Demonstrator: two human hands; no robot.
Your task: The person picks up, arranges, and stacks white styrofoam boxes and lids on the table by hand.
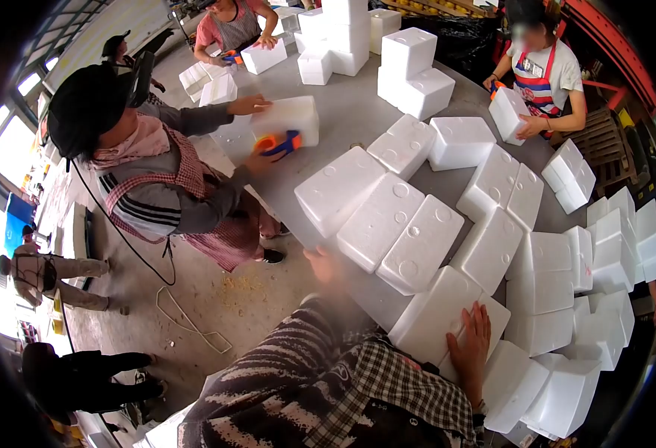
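My right hand [474, 340] lies flat on top of a white foam box [436, 310] at the near edge of the table, fingers stretched out. Smeared by motion, my left hand [326, 265] is at the table's left edge, close to another white foam box [341, 187]; its fingers do not show clearly. Two more foam boxes, one of them a pale box [421, 243], stand between my hands. Round raised marks show on several of the boxes.
Across the grey table [343, 112], a person in a checked apron holds an orange-and-blue tape dispenser [279, 144] against a foam box [287, 119]. Two other people handle boxes at the far side. Stacked foam boxes [541, 291] crowd the right. A cord [193, 328] lies on the floor.
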